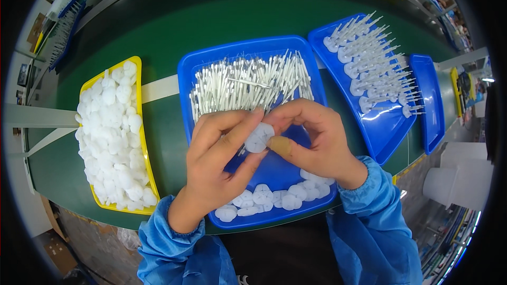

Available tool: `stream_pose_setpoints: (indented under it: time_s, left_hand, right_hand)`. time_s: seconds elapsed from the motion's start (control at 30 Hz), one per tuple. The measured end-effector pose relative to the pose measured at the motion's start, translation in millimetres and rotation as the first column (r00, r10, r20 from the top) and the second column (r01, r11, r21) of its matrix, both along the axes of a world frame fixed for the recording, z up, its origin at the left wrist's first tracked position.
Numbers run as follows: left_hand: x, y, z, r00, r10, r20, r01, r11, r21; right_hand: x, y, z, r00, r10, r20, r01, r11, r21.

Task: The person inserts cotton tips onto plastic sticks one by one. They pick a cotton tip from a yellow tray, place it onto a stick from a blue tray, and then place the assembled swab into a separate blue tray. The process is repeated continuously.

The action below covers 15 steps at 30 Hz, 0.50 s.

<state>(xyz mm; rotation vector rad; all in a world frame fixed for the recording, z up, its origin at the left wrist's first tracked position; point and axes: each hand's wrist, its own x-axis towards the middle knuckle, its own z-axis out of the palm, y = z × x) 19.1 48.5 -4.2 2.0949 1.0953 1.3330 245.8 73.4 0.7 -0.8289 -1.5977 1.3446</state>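
Above the middle blue tray [185, 82], a round white plastic disc [259, 138] is pinched by its edge between the fingers and thumb of my left hand [211, 150]. My right hand [319, 145] is closed at the disc's right side, its thumb, wrapped in a tan cover, pressing on the edge. Whatever lies behind the disc is hidden by my fingers. Just beyond my hands, a dense pile of thin white rods [248, 82] fills the tray's far part. Several loose white discs [263, 195] lie along its near edge.
On the left stands a yellow tray [147, 166] heaped with white discs [111, 137]. To the right, a blue tray [377, 132] holds rows of discs with rods attached [369, 68]. Another blue tray [430, 100] sits beside it. All rest on a green table [237, 16].
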Motion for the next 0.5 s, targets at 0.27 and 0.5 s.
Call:
stream_pose_setpoints:
  time_s: [0.27, 0.5]
  left_hand:
    - [-1, 1, 3, 0.997, -0.046, -0.067, 0.047, 0.999, 0.012]
    - [-2, -2, 1, 0.996, -0.075, 0.038, 0.078, 0.995, -0.069]
  right_hand:
    - [2, 6, 7, 0.993, 0.076, -0.086, -0.092, 0.977, -0.194]
    - [19, -8, 14, 0.984, -0.013, 0.180, 0.012, 1.000, 0.006]
